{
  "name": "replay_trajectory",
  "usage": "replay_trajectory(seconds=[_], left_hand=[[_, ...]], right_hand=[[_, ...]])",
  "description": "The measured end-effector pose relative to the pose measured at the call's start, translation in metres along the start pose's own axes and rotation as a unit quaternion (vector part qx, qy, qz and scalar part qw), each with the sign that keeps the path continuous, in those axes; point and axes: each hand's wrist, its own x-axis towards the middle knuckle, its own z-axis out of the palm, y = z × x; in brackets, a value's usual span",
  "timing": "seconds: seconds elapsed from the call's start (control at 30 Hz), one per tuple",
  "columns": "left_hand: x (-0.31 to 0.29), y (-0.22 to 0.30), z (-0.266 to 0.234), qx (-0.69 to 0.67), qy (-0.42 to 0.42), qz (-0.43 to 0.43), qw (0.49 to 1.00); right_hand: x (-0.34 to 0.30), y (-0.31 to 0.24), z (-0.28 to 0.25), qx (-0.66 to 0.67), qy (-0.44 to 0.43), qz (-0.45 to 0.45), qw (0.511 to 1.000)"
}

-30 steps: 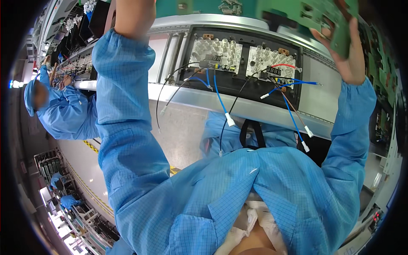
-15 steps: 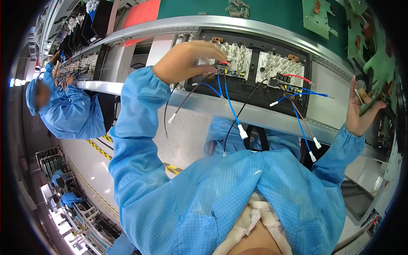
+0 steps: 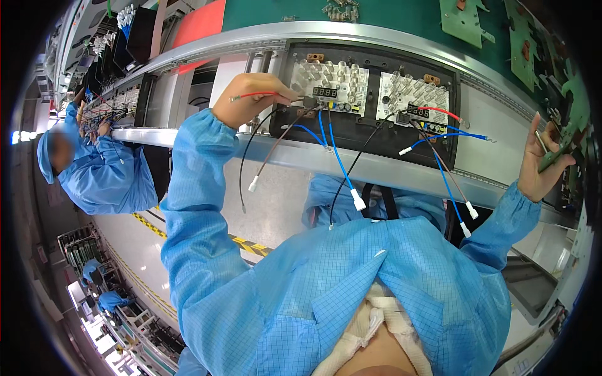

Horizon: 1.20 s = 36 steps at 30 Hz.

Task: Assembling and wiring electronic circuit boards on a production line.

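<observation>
My left hand (image 3: 252, 99) is closed in a pinch on a red wire (image 3: 258, 94), whose loose end sticks out to the left past the hand. The wire belongs to the left circuit board (image 3: 353, 94), which has a black four-digit display (image 3: 325, 93) and several clear capped posts. Blue, brown and black wires with white connectors hang off its near side. Far to the right, my right hand (image 3: 538, 160) grips a green plate (image 3: 558, 153) by its edge; a thin rod (image 3: 540, 141) shows by the fingers.
A second circuit board (image 3: 406, 94) with similar wires sits in the same black carrier (image 3: 370, 145) on a metal rail conveyor. Beyond lie a green mat (image 3: 401, 15), small metal springs (image 3: 338, 11) and green plates (image 3: 467, 22). At left, a person in blue (image 3: 103, 169) works along the line.
My left hand has drawn back leftward from the left board with the red wire, uncovering the display. My right hand still holds the green plate, slightly shifted and turned.
</observation>
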Motion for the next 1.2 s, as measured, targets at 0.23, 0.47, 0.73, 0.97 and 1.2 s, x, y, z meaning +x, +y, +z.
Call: replay_trajectory(seconds=[0.23,0.47,0.73,0.97,1.2], left_hand=[[-0.009,-0.001,0.008,-0.028,0.015,-0.058,0.998],[-0.005,-0.005,0.002,0.018,-0.029,-0.047,0.998],[-0.006,-0.019,-0.032,-0.036,-0.105,-0.049,0.993],[0.028,-0.059,-0.082,-0.154,0.096,-0.242,0.953],[0.069,-0.093,-0.056,-0.284,0.107,-0.173,0.937]], right_hand=[[0.0,0.0,-0.003,0.027,-0.019,0.018,0.999],[0.0,0.027,-0.001,0.075,0.0,0.078,0.994],[0.028,0.078,0.017,-0.179,0.097,0.047,0.978],[0.054,0.129,0.024,-0.251,0.014,0.203,0.946],[0.049,0.18,0.034,-0.343,-0.012,0.302,0.889]])
